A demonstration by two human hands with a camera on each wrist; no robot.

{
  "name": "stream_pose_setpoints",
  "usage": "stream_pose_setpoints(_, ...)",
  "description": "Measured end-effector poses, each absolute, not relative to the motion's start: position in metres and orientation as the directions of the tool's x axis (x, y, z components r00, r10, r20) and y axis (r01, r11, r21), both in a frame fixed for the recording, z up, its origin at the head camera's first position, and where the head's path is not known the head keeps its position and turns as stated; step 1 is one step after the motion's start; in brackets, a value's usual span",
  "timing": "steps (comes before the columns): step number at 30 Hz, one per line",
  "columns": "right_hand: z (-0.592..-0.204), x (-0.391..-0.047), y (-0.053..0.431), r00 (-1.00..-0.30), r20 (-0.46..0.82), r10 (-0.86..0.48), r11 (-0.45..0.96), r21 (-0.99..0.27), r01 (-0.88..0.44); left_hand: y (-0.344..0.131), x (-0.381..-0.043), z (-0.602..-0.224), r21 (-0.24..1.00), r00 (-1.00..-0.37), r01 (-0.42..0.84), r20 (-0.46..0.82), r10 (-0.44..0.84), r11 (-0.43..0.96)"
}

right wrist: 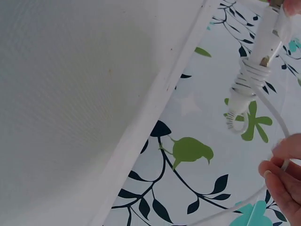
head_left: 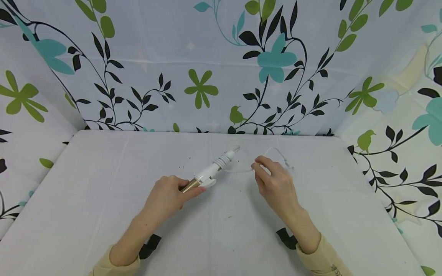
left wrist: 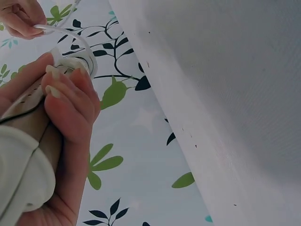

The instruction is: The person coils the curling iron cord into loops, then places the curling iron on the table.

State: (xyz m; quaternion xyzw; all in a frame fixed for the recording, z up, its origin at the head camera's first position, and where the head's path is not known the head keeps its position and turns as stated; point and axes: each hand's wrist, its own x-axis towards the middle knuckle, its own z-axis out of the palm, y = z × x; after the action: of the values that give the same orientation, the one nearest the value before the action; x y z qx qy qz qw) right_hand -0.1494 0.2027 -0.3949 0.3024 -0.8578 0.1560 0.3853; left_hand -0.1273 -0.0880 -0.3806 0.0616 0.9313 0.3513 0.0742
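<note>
A white and gold curling iron (head_left: 206, 174) is held slantwise above the white table. My left hand (head_left: 167, 195) grips it by its gold section, with fingers and thumb wrapped round it in the left wrist view. Several turns of white cord (right wrist: 251, 77) are wound about the far end of the handle, near a bent cord sleeve (right wrist: 233, 123). From these turns a loose length of the cord (head_left: 239, 171) runs to my right hand (head_left: 276, 186), which pinches it between thumb and fingers. Beyond the right hand, the cord loops on over the table.
The white-covered table (head_left: 103, 191) spreads under both hands, with a few small dark specks on it. Leaf-patterned curtain (head_left: 200, 38) hangs at the back and both sides. A black strap (head_left: 150, 246) shows at the left wrist, another strap (head_left: 287, 238) at the right.
</note>
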Motion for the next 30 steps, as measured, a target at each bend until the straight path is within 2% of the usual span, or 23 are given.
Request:
stream_pose_setpoints(13,-0.394,-0.145,0.207,-0.499,0.693,-0.521,0.701,0.014,-0.713,-0.085,-0.127,-0.386,0.604,-0.974,0.060,-0.139,0.179,0.794)
stream_pose_setpoints(24,-0.389,-0.140,0.200,-0.408,0.682,-0.607,0.595,0.050,-0.802,-0.080,-0.124,-0.391,0.578,-0.977,0.108,-0.090,0.195,0.809)
stream_pose_setpoints(30,-0.391,-0.139,0.194,-0.323,0.710,-0.626,0.526,0.078,-0.847,-0.075,-0.122,-0.391,0.564,-0.978,0.126,-0.067,0.198,0.816)
